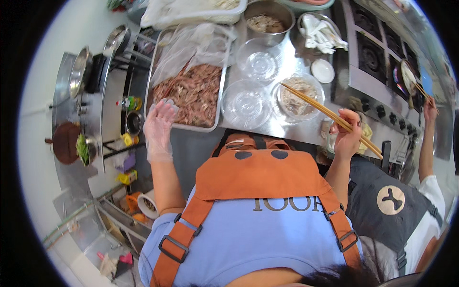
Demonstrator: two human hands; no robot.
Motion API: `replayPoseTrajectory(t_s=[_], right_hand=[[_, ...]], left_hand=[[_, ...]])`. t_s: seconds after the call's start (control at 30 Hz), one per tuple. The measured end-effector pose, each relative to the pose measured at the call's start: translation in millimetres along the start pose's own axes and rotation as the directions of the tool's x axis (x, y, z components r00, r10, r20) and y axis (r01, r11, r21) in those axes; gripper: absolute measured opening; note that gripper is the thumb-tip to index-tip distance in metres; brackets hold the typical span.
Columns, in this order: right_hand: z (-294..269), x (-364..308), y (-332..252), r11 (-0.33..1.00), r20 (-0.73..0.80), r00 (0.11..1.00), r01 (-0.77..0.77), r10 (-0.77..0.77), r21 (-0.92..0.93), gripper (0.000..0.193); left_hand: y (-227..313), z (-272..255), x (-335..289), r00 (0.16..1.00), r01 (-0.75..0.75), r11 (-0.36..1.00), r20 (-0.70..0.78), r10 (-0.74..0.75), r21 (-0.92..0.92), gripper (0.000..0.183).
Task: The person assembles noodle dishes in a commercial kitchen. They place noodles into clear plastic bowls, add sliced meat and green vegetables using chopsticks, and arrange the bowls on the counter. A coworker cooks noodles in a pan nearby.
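My right hand (348, 131) is closed around a pair of long wooden chopsticks (318, 106). Their far ends reach over a clear round plastic bowl (319, 105) that contains pale, thin strands (299, 98). A clear plastic glove covers my left hand (161, 119), its fingers stretched out at the near left corner of a metal tray (217, 107). Cooked-looking, pinkish-brown shredded meat (203, 91) fills that tray, partly under a sheet of clear plastic (189, 45). Between the tray and the strands stand two more clear bowls, one nearer (245, 105) and one farther (260, 64).
A metal pot (289, 16) with pale food, a bowl of white spoons (320, 33) and a white lid (322, 71) stand at the back. Along the right runs a stove (370, 52), where another person's hand (430, 109) holds chopsticks. Shelving with metal bowls (80, 71) is on the left.
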State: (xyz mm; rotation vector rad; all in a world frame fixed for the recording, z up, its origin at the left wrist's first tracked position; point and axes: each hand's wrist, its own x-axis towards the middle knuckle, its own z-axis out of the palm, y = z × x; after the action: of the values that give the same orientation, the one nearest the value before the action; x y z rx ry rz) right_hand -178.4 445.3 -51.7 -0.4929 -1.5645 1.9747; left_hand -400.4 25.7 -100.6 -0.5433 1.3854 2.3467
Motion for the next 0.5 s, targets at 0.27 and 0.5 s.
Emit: replayPoseTrajectory(t_s=[0.27,0.5], right_hand=[[137.2,1.1,80.4,0.838,0.751,0.659,0.387,0.04,-0.384,0.008],[223.4,-7.5,140.4,0.637,0.682,0.665,0.39,0.304,-0.665,0.017]], left_hand=[[-17.8,-42.8,1.0,0.992,0.119,0.992,-0.044,-0.121,-0.039,0.043],[8.4,-54.9,22.8,0.972,0.204,0.979,0.117,-0.206,0.024,0.047]])
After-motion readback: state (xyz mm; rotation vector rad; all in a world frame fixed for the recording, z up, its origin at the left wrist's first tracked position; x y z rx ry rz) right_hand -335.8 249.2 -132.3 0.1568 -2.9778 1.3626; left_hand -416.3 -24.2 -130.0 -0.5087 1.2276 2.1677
